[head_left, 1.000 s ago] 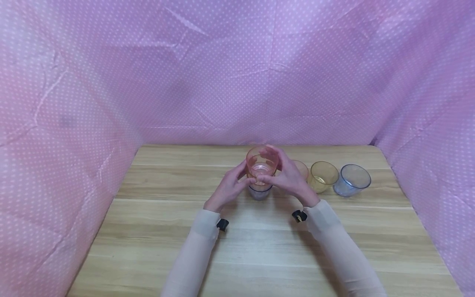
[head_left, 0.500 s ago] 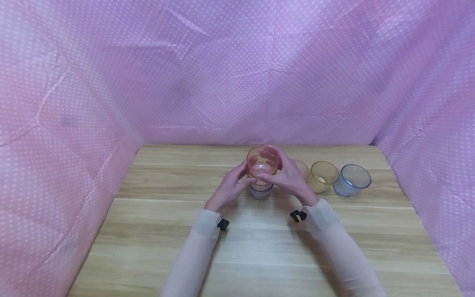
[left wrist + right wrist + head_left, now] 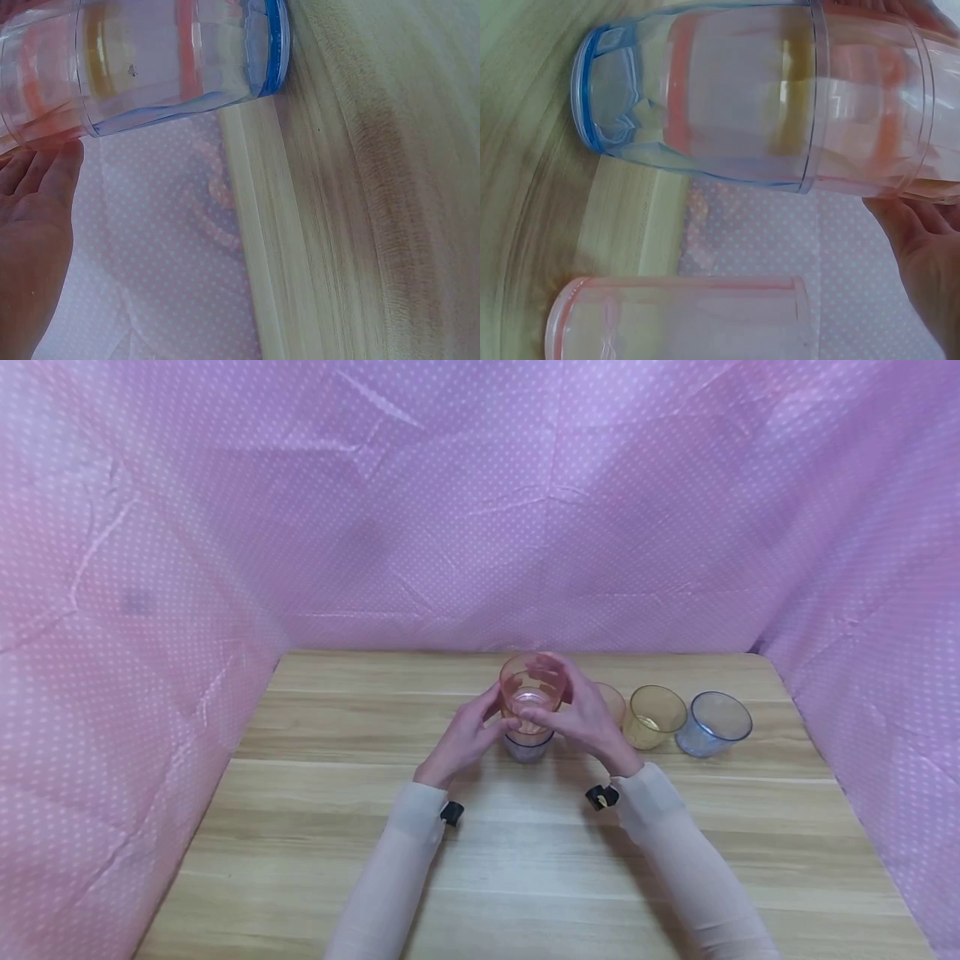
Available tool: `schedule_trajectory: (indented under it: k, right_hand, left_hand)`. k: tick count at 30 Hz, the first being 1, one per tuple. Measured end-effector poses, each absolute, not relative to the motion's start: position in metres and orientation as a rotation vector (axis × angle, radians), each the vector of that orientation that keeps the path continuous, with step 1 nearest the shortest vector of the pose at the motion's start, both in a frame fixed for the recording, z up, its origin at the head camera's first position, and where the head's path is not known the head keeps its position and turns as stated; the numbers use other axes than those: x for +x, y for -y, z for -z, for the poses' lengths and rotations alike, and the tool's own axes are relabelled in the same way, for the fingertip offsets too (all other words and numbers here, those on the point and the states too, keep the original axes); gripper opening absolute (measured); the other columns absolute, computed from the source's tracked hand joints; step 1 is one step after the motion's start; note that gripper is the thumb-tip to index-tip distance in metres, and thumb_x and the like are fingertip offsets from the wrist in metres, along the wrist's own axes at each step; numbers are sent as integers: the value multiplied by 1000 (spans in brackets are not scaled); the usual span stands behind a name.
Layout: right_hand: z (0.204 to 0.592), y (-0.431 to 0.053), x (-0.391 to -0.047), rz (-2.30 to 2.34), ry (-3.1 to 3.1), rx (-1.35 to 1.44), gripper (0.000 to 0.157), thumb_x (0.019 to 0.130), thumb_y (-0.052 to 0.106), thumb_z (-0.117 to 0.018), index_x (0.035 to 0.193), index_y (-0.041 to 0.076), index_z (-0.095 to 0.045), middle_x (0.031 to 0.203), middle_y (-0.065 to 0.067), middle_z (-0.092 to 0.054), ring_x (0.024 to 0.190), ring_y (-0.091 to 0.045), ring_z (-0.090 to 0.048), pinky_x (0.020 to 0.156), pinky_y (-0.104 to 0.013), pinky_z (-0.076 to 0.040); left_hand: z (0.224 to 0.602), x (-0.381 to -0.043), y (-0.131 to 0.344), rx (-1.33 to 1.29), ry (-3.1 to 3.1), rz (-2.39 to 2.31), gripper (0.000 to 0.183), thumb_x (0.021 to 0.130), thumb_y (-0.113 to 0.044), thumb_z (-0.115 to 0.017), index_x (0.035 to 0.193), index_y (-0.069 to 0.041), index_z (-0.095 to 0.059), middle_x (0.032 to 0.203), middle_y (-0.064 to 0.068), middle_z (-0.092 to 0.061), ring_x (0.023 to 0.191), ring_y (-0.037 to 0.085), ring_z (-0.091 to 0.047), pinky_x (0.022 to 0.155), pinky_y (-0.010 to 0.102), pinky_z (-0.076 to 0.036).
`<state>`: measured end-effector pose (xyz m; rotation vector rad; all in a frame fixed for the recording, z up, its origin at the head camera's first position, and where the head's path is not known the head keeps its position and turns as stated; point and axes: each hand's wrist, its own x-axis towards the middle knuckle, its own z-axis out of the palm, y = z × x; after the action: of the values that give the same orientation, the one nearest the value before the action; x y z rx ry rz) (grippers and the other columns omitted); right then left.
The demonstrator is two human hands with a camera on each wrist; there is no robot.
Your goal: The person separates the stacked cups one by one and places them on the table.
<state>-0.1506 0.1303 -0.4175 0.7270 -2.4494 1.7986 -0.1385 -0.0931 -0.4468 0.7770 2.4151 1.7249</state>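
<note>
A stack of nested clear plastic cups stands upright near the back middle of the table. Its outermost cup is blue-tinted (image 3: 528,750), and a pink cup (image 3: 529,672) rises on top. Yellow and pink bands show through the blue wall in both wrist views. From the left, my left hand (image 3: 467,737) holds the upper part of the stack, thumb in front. My right hand (image 3: 589,723) holds the same upper part from the right, its fingers seen through the pink wall. In the right wrist view, the right hand (image 3: 930,262) lies by the pink rim, above the blue one.
To the right of the stack, a pink cup (image 3: 611,703), a yellow cup (image 3: 654,718) and a blue cup (image 3: 711,727) stand in a row. The pink one is partly behind my right hand. Pink dotted cloth (image 3: 480,527) surrounds the wooden table (image 3: 510,877) at the back and sides.
</note>
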Motion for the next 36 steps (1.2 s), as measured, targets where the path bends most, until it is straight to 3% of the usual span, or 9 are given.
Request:
schedule_trajectory:
  k: [11,16,19,24,27,31,36]
  right_hand:
    - [419,-128,-149,-1798,2393,738,83,86,19,-87,153,8,-40,150,-12,-55,136,-31,-55,111,-56,-47]
    - [420,-130,-151,-1855,2368,767,82,85,8,-86,152,7,-39,149,-13,-55,135,-33,-55,111,-56,-48]
    - [418,-131,-152,-1865,2375,802,89,85,0,-84,157,8,-33,147,-18,-55,132,-38,-57,107,-56,-51]
    - [411,-132,-154,-1884,2425,853,90,85,0,-83,158,8,-31,147,-20,-53,133,-43,-54,109,-55,-50]
    - [409,-133,-156,-1925,2439,869,85,84,1,-83,153,5,-35,149,-19,-51,136,-44,-51,111,-55,-48]
    - [410,-134,-156,-1948,2430,892,86,84,0,-84,153,3,-34,152,-19,-50,139,-42,-48,113,-56,-46]
    - [414,-135,-155,-1937,2394,930,86,84,-3,-83,153,3,-33,151,-20,-50,140,-40,-47,112,-57,-46]
  left_hand:
    - [447,-139,90,769,-2490,-1689,70,101,-15,-68,162,-8,-34,158,13,-48,141,31,-50,119,36,-40]
    - [445,-140,93,699,-2446,-1677,70,100,-21,-69,162,-17,-36,159,6,-47,142,27,-50,118,34,-42]
    - [444,-144,95,669,-2357,-1729,69,100,-21,-71,161,-19,-38,159,4,-47,143,23,-48,118,32,-42]
    - [444,-150,99,696,-2167,-1818,67,98,-12,-72,155,-11,-37,158,15,-46,144,29,-46,119,40,-42]
    - [443,-153,100,709,-2120,-1814,72,97,-18,-73,158,-12,-35,158,18,-46,142,33,-48,118,45,-43]
    - [441,-154,101,747,-2143,-1776,80,95,-32,-74,162,-16,-34,160,11,-46,144,31,-46,119,44,-41]
    - [442,-153,100,768,-2209,-1720,75,98,-25,-72,163,-18,-34,160,6,-46,144,28,-46,120,41,-40]
